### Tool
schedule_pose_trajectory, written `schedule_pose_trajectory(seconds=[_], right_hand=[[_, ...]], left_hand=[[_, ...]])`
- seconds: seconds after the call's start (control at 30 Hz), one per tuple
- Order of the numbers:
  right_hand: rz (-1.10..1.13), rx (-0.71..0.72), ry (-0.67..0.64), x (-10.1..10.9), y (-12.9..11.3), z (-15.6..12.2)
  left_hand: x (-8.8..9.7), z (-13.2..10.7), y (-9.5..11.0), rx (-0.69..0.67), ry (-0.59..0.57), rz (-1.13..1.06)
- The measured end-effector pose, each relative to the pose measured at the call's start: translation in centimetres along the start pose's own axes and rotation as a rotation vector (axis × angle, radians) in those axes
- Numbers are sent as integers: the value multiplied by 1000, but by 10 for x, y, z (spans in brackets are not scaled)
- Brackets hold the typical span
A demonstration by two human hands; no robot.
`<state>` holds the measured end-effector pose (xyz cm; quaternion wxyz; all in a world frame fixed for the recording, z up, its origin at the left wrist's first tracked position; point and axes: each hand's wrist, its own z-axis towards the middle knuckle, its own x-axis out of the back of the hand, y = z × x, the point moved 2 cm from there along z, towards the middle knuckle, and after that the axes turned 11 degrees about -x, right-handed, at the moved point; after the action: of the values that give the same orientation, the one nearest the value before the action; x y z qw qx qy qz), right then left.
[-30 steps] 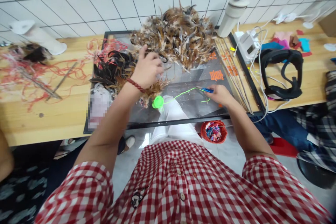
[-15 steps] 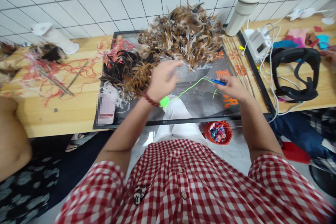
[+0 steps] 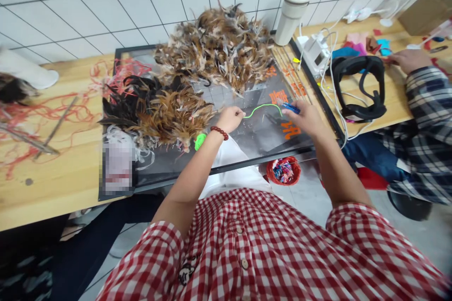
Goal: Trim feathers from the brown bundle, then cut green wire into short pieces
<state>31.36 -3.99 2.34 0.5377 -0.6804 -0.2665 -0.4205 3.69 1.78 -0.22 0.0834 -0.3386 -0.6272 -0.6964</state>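
My left hand is closed in a pinch on one end of a bright green cord, over the dark mat. The cord arcs across to my right hand, its far end hanging just beside the fingers. In that hand I grip small blue-handled snips, tips pointing left; whether the blades are parted I cannot make out. A green ball of cord lies left of my left wrist. Brown feathers with black ones are heaped just beyond it.
A larger feather pile sits against the tiled wall. Beside it stand a bottle and a power strip with cables. A black headset lies to the right, near another person's hand. A red basket of scraps is below the table.
My left hand has gone from loosely open, finger extended, to pinching the cord's end. The view has turned to the right. The snips stay in my right hand near the cord.
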Motion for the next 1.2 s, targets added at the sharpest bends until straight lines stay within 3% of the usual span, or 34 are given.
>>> schedule_pose_trajectory(seconds=[0.13,0.27,0.4,0.6,0.97,1.2], right_hand=[[-202,2,-24,-18,-23,-45],[-395,110,9,-41,-51,-66],[-515,225,10,-56,-71,-70],[-578,296,-9,-62,-88,-73],[-580,309,4,-66,-89,-77],[-574,271,-82,-69,-96,-75]], left_hand=[[1,-6,-2,5,82,-55],[7,-18,-1,19,84,17],[9,-26,0,-18,83,140],[-1,-26,-11,-22,139,32],[-2,-33,-2,-16,119,24],[-1,-35,1,-5,86,40]])
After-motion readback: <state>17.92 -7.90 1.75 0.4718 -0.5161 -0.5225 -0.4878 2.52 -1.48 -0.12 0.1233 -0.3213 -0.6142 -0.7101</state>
